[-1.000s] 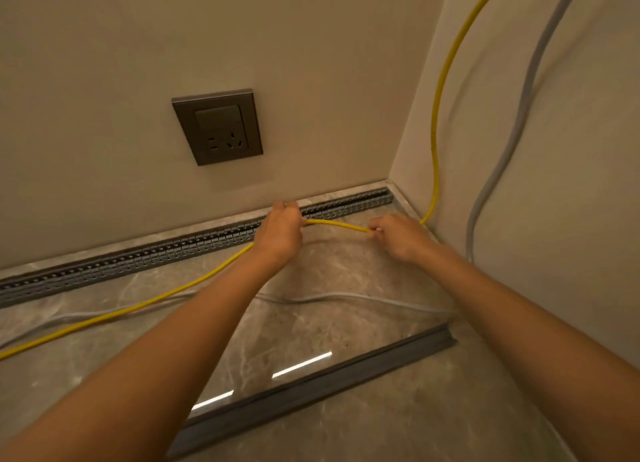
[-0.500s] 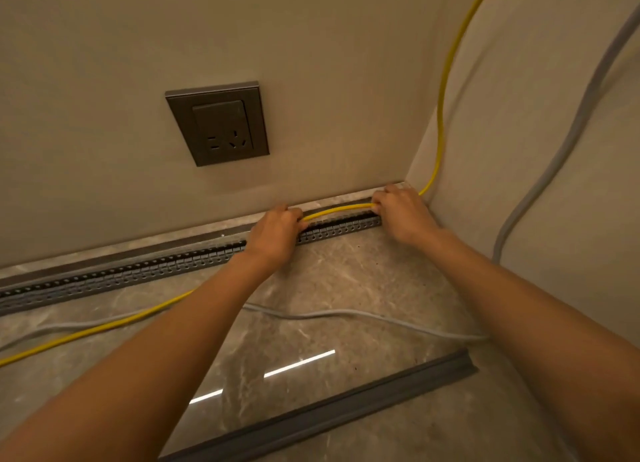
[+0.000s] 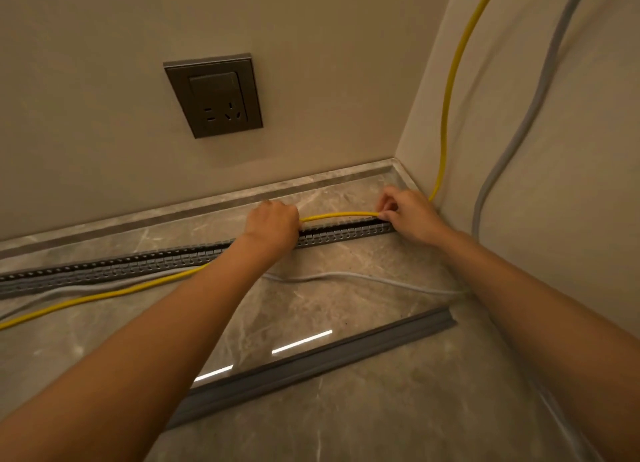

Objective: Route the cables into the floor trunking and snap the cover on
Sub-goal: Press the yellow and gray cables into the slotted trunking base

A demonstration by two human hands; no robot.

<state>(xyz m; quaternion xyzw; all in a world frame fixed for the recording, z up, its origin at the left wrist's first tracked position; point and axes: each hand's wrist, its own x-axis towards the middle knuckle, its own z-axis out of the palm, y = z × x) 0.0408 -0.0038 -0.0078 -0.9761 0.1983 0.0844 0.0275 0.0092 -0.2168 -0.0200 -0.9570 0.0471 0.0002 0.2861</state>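
Observation:
A grey slotted floor trunking [image 3: 138,264] runs along the floor near the back wall, its channel uncovered. A yellow cable [image 3: 339,215] comes down the right wall, arches just above the trunking's right end and trails off left across the floor. My left hand [image 3: 272,228] grips the cable over the trunking. My right hand [image 3: 405,212] pinches it near the corner. A grey cable [image 3: 363,279] lies loose on the floor in front of the trunking and climbs the right wall. The grey trunking cover [image 3: 311,364] lies apart on the floor, nearer to me.
A dark wall socket [image 3: 214,96] sits on the back wall above the trunking. A marble skirting strip [image 3: 207,202] edges the back wall. The right wall [image 3: 554,150] closes in the corner. The floor is glossy marble tile [image 3: 381,420].
Both hands carried the yellow cable from out over the floor back to the trunking's right end. My right hand moved into the corner, then slightly forward.

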